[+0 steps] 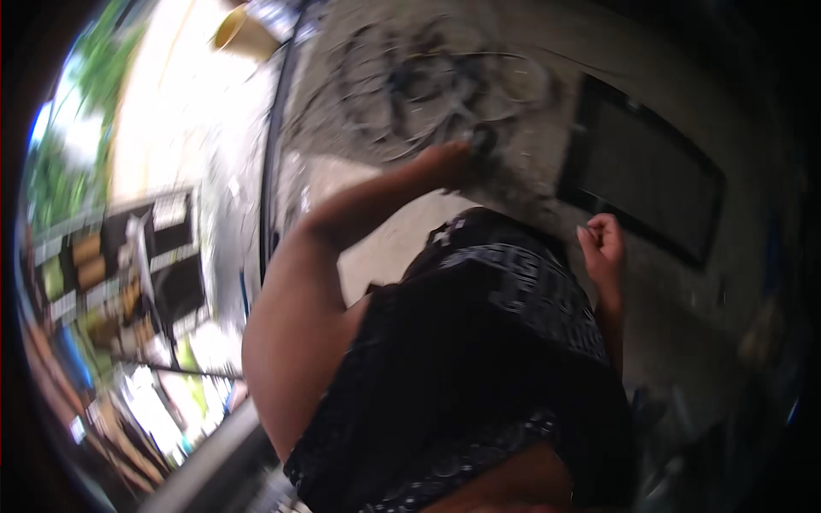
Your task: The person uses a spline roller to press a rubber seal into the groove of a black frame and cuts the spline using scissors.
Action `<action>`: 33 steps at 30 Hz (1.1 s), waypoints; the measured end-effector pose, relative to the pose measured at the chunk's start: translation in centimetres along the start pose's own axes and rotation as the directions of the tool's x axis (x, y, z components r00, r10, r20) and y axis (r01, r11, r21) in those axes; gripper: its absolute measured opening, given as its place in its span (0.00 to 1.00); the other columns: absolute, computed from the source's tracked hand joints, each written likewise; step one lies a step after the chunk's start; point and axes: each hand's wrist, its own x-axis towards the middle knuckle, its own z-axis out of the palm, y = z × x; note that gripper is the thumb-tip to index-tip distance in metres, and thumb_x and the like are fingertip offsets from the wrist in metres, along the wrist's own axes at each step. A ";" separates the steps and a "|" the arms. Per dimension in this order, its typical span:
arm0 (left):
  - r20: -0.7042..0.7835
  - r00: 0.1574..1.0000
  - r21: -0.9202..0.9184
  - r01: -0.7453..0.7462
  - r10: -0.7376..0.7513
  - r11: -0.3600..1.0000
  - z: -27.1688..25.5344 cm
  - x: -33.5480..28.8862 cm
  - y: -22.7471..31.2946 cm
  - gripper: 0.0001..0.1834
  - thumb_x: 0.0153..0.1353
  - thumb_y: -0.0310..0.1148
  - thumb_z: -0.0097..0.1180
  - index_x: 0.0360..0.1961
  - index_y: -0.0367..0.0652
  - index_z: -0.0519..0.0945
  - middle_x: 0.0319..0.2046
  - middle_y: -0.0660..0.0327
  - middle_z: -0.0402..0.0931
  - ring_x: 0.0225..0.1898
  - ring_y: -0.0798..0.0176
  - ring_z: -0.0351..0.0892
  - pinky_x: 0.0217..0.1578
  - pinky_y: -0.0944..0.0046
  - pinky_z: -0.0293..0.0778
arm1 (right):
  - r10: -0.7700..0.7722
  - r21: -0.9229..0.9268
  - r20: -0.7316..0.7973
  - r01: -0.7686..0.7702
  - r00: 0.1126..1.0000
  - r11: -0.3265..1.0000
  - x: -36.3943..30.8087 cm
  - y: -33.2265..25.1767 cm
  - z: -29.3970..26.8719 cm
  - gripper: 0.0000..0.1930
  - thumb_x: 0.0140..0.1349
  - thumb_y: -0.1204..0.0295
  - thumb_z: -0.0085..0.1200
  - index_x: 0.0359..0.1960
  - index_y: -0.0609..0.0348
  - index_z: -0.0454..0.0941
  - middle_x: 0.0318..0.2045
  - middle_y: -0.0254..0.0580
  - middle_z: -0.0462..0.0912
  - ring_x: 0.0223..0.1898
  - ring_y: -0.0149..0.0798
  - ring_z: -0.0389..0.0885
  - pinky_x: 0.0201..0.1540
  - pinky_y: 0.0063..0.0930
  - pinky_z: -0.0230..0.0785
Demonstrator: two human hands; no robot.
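Note:
My left arm reaches forward, and my left hand (446, 162) is closed around a dark, round-ended object (482, 138). Motion blur hides what kind of thing it is. Just beyond that hand, loose loops of grey cable or hose (428, 85) lie on the dusty ground. My right hand (605, 244) is raised in front of my body on the right, its fingers curled in and the thumb beside them. Nothing shows in it. Close to it is a dark rectangular panel with a black frame (646, 171).
A dark upright post or edge (278, 128) runs along the left side of the ground. Past it, a yellow bucket (244, 36) stands in bright light. Shelves (120, 274) with assorted goods are at the far left, near green foliage (103, 68).

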 end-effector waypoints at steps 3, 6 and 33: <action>0.329 0.942 0.168 0.019 -0.074 0.986 -4.3 2.6 1.6 0.17 0.58 0.35 0.53 0.44 0.35 0.82 0.41 0.52 0.83 0.45 0.53 0.83 0.42 0.48 0.78 | -0.420 -0.025 0.385 0.465 0.822 0.885 1.4 -13.6 4.3 0.11 0.63 0.71 0.58 0.45 0.60 0.76 0.35 0.44 0.80 0.36 0.38 0.80 0.43 0.30 0.74; 0.551 0.835 0.392 -0.262 0.003 0.882 -2.2 5.2 0.5 0.17 0.59 0.35 0.52 0.45 0.38 0.82 0.40 0.55 0.83 0.42 0.52 0.83 0.40 0.46 0.78 | -0.650 0.383 0.726 0.654 0.223 0.652 2.2 -24.4 6.4 0.24 0.64 0.50 0.54 0.46 0.59 0.76 0.51 0.50 0.78 0.53 0.46 0.77 0.57 0.40 0.69; -0.084 0.859 -0.996 -0.092 -0.505 0.010 7.4 8.1 27.5 0.17 0.68 0.38 0.52 0.50 0.36 0.70 0.37 0.55 0.77 0.29 0.59 0.81 0.23 0.61 0.75 | 0.137 -0.498 -0.665 -0.573 0.734 0.651 7.0 18.2 -39.9 0.40 0.61 0.47 0.53 0.62 0.73 0.65 0.60 0.66 0.71 0.62 0.62 0.69 0.63 0.46 0.63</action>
